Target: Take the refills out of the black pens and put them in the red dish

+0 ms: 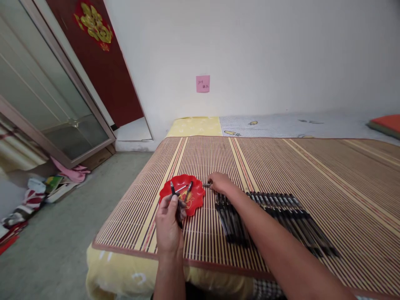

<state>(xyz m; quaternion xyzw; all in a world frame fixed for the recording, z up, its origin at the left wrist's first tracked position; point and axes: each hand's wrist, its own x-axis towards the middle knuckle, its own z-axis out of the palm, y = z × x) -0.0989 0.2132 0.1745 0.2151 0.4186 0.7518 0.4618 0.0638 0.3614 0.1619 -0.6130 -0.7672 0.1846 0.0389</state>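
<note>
My left hand is closed round a black pen, its tip pointing up and away over the near left side of a red scalloped plate. Another dark pen and a thin pale stick lie in that plate. Just right of the plate, my right hand pinches a short dark pen part, whose exact kind I cannot make out. Below this hand, several black pens lie side by side on the mat, partly covered by my right forearm.
Farther right lie more black pen bodies in a row, with several short dark pieces lined up above them. The striped bamboo mat covers the bed. A pink note is on the wall; an orange-topped item rests far right.
</note>
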